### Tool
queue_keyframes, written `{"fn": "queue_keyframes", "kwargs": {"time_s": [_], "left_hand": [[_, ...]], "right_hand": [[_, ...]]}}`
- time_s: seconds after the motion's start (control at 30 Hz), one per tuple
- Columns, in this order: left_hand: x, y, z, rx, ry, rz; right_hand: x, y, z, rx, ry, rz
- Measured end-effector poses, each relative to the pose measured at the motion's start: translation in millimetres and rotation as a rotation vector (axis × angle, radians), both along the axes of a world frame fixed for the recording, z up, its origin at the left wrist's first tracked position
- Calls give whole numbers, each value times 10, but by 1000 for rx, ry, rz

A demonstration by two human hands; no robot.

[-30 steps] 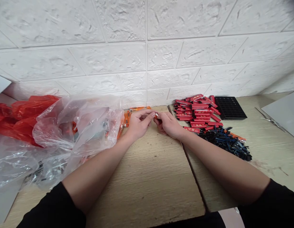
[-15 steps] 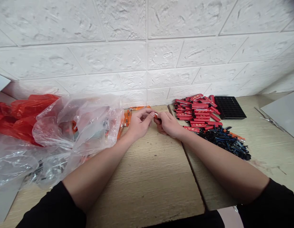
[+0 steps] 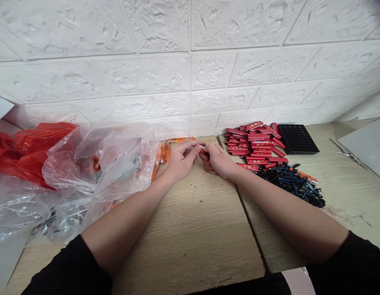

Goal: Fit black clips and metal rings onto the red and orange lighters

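Observation:
My left hand (image 3: 183, 159) and my right hand (image 3: 219, 159) meet above the table near the wall. Between their fingertips is a small orange piece (image 3: 202, 150) with a pale end, mostly hidden by the fingers. My right hand is closed round it, and the thumb and forefinger of my left hand pinch at its pale end. Translucent orange lighter bodies (image 3: 165, 152) lie just left of my left hand. Red casings with gold lettering (image 3: 257, 143) are heaped beyond my right hand. Beside my right forearm is a pile of small black parts with blue wires (image 3: 288, 182).
Clear plastic bags (image 3: 116, 164) and a red bag (image 3: 30, 151) cover the left side. A black gridded tray (image 3: 297, 139) stands by the wall at the right, with metal tweezers (image 3: 348, 154) farther right. A seam (image 3: 246, 213) runs through the wooden tabletop (image 3: 190, 229).
Both hands stay in nearly the same place. The fingers have shifted slightly around the small orange piece, and the right hand is turned a little. The piles are unchanged.

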State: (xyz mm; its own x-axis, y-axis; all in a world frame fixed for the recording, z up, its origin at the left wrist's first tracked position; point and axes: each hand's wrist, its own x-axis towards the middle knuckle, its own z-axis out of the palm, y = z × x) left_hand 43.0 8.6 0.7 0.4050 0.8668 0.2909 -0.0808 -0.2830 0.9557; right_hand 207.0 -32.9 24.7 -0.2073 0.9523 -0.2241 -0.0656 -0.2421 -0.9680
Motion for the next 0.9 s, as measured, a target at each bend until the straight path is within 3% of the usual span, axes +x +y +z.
{"fn": "queue_keyframes", "kwargs": {"time_s": [0.4,0.9], "left_hand": [[29,-8,38,72,6,62],[26,-21,18,-1,-7,100]], "right_hand": [[29,-2,16,-29,84,44],[54,26,8,-74,122,88]]}}
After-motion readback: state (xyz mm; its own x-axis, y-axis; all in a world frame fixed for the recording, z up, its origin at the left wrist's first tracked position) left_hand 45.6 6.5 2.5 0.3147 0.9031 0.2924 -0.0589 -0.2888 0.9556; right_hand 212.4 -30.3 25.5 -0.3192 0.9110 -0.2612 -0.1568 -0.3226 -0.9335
